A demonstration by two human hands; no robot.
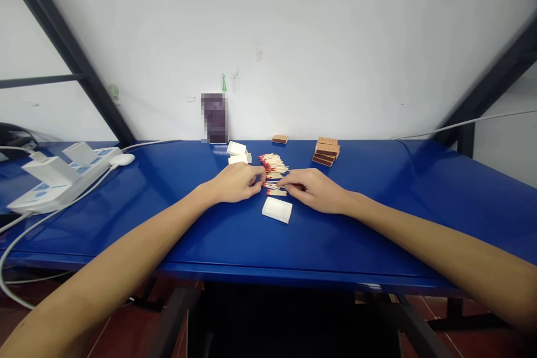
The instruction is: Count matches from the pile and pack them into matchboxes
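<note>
While both hands meet over the blue bench, left hand and right hand each press their grip shut on a few matches, between the loose pile and a white tray. These sticks are probably light and brittle, best pinched gently mid-shaft.
</note>
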